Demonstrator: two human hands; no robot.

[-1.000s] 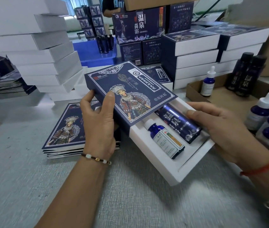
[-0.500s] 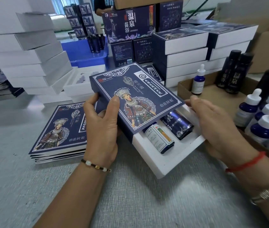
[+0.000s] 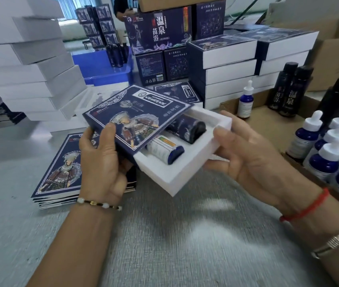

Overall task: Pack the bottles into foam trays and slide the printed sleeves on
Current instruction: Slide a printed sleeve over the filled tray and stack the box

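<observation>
Step in hand: sleeving. The printed sleeve (image 3: 135,119), dark blue card with a costumed figure and white border, covers roughly the far-left half of the white foam tray (image 3: 187,162); the near-right end sticks out, both lifted off the grey textured tabletop (image 3: 164,235), centre of view.

Left hand (image 3: 102,162) grips the sleeve at its near-left edge, thumb on the printed top, fingers curled under. Right hand (image 3: 253,160) holds the tray's exposed right end, fingers fairly straight against the end wall, thumb underneath; looks like a loose pinch, partly open.

Two bottles lie in the tray's cut-outs, only their bases showing: a blue dropper bottle (image 3: 165,149) with white label nearer, a dark printed bottle (image 3: 189,127) farther, both cylinders, glossy.

Next move, I judge: right hand pushes the tray further in while the left steadies the sleeve, keeping the two square so the soft foam corners don't catch the card edge.

Materials: foam is matte, thick-walled, rectangular, slightly rounded edges. Sleeve is thin, stiff, flat-sided.

Around: flat sleeve stack (image 3: 60,168) at near left under the left hand, white box stack (image 3: 29,65) far left, finished sleeved boxes (image 3: 226,65) far right, loose dropper bottles (image 3: 328,154) upright in a cardboard tray at right.
</observation>
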